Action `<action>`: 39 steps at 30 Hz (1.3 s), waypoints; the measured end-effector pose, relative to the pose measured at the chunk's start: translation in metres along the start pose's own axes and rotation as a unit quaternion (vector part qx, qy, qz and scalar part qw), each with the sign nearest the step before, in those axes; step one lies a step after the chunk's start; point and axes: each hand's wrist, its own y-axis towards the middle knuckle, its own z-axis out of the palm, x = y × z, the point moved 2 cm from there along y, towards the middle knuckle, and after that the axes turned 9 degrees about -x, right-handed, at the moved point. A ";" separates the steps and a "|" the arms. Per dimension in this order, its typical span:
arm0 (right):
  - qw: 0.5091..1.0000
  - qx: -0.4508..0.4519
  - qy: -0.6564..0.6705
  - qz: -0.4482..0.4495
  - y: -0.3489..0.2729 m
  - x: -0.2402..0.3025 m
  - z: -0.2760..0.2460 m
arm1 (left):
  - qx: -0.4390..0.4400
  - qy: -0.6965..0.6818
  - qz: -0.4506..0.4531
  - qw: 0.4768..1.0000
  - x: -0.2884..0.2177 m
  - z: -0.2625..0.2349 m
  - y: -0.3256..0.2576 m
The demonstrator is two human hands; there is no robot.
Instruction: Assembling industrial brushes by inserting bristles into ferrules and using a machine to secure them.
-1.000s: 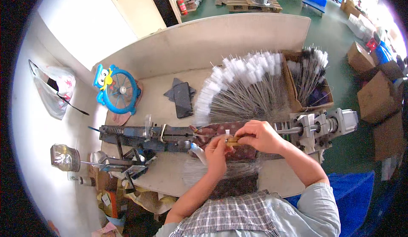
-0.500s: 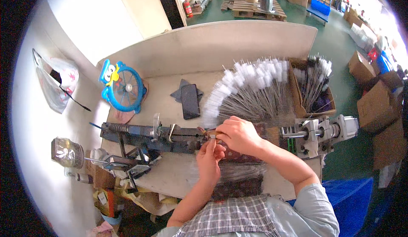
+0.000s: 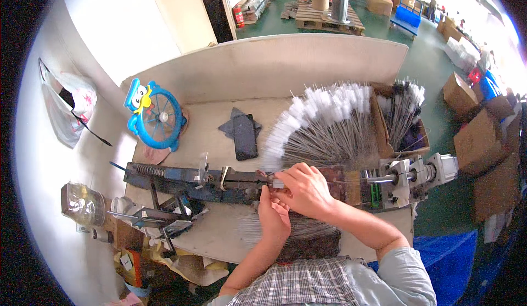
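We see both hands meet on the long machine (image 3: 219, 179): right hand (image 3: 304, 188) pinching a small white piece (image 3: 277, 183), left hand (image 3: 273, 217) at its seven o'clock, grip unclear.

Only 1 view is given, from a wide fisheye camera worn on the person's head. It looks steeply down and slightly forward over the pale wooden workbench (image 3: 219, 141), close enough that the person's checked-shirt chest fills the lower edge and both forearms rise from there toward the centre. The long dark metal machine (image 3: 219, 178) runs across the middle of the picture. Farther off, toward the top, lie the green workshop floor (image 3: 428, 59) and a wooden pallet (image 3: 329, 23). Straight edges bow near the black circular rim. There is no 2nd view to share any part of the scene.
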 end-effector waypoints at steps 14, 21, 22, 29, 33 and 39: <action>0.993 -0.054 0.039 -0.094 -0.010 -0.025 -0.013 | -0.024 0.003 0.050 0.998 0.010 -0.006 0.007; 0.993 -0.064 0.057 -0.083 -0.008 -0.023 -0.024 | -0.020 0.004 0.058 0.998 0.011 0.006 0.000; 0.994 -0.054 0.050 -0.083 -0.007 -0.019 -0.021 | -0.018 -0.003 0.056 0.998 0.011 0.004 0.002; 0.994 -0.050 0.049 -0.081 -0.007 -0.018 -0.019 | -0.024 -0.069 0.008 0.997 0.013 -0.002 0.004; 0.995 -0.059 0.042 -0.070 -0.006 -0.016 -0.017 | -0.030 -0.060 0.004 0.998 0.009 0.004 -0.001; 0.994 -0.086 0.003 -0.071 -0.011 -0.016 -0.017 | -0.055 -0.046 0.023 0.997 0.009 0.009 -0.002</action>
